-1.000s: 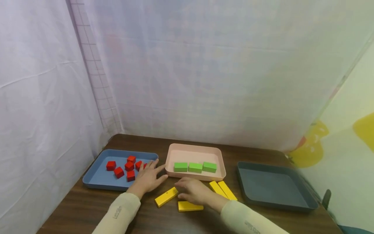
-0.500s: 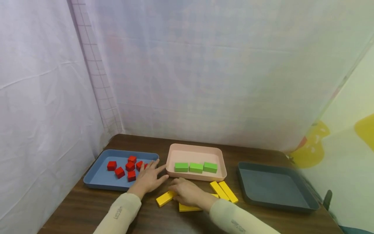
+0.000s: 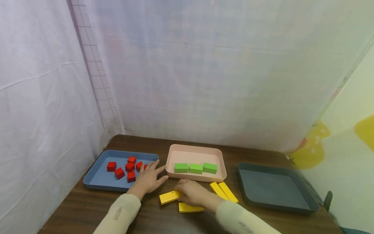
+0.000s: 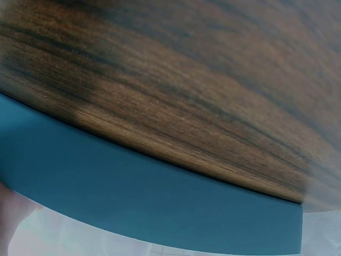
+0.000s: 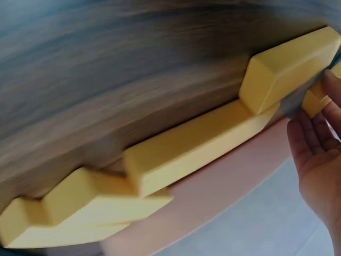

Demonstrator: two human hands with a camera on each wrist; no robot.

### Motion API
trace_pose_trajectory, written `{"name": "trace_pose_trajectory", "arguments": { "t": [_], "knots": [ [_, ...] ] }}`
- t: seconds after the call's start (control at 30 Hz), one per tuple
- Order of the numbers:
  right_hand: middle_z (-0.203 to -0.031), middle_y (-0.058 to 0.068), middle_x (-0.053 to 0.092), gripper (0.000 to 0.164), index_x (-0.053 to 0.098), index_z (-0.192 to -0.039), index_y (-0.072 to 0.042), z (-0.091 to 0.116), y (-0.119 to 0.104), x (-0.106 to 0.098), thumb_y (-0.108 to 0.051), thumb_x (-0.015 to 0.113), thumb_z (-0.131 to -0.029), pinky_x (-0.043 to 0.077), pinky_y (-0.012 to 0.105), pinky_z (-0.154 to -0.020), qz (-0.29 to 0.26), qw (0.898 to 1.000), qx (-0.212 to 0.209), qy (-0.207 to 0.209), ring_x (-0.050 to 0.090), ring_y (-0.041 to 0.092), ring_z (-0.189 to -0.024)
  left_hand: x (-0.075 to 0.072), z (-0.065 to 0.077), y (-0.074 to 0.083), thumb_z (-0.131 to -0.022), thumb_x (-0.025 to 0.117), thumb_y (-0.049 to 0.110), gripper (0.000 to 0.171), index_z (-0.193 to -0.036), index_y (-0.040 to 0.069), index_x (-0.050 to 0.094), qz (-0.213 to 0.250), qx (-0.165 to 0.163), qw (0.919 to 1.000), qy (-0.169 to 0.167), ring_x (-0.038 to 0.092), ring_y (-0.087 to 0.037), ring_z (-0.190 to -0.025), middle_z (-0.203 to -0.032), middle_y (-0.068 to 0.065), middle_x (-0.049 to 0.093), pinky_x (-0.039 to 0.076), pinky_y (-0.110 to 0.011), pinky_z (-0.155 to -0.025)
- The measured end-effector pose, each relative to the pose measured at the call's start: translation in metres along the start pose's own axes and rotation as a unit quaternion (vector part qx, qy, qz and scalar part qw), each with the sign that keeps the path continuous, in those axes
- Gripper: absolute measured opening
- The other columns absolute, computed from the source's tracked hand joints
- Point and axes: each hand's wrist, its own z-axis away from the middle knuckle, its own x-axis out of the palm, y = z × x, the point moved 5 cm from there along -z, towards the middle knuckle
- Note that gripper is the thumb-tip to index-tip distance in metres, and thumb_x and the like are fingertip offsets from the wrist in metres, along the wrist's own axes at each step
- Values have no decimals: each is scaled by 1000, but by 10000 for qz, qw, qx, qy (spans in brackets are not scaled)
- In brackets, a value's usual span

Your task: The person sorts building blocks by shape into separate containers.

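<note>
The yellow block (image 3: 168, 197) has been shifted slightly rightward.
Right end gripped by fingers of right hand (image 3: 191, 192), long axis pointing left; left hand (image 3: 148, 178) spread, released.

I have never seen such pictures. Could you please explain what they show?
No machine works here, only a person: the left grip and right grip are bare hands. The wide view comes from a camera on the head, looking forward and down; the close views come from wrist cameras. On the wood-grain table stand a blue tray with red cubes, a pink tray with green rectangular blocks, and a dark grey tray. The left grip spreads over the blue tray's edge; the right grip pinches a yellow block, with other yellow blocks nearby.
</note>
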Motion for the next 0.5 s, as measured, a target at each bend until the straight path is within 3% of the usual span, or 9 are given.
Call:
{"name": "trace_pose_trajectory", "arguments": {
  "t": [0.23, 0.37, 0.5],
  "knots": [
    [-111, 4, 67, 33, 68, -120, -5, 37, 27, -33, -19, 73, -90, 53, 32, -84, -209, 9977, 236, 603, 62, 15, -97, 0, -1, 2, -97, 51, 58, 60, -149, 28, 48, -13, 8, 10000, 16, 27, -39, -145, -159, -14, 32, 8, -67, -114],
    [-110, 6, 66, 34, 68, -120, -4, 67, 61, -61, -16, 74, -90, 55, 38, -82, -254, 9895, 899, 1102, 63, 19, -95, 1, -1, 3, -97, 52, 57, 60, -149, 28, 48, -20, 60, 10000, 13, 27, -40, -145, -158, -15, 32, 8, -67, -114],
    [-109, 9, 65, 39, 66, -123, -1, 107, 112, -87, -15, 75, -88, 55, 43, -79, -210, 9701, 1932, 1452, 63, 23, -92, 1, 1, 4, -97, 53, 55, 59, -149, 27, 48, 45, 86, 9999, 29, 27, -40, -144, -158, -15, 32, 8, -67, -114]
  ]
}}
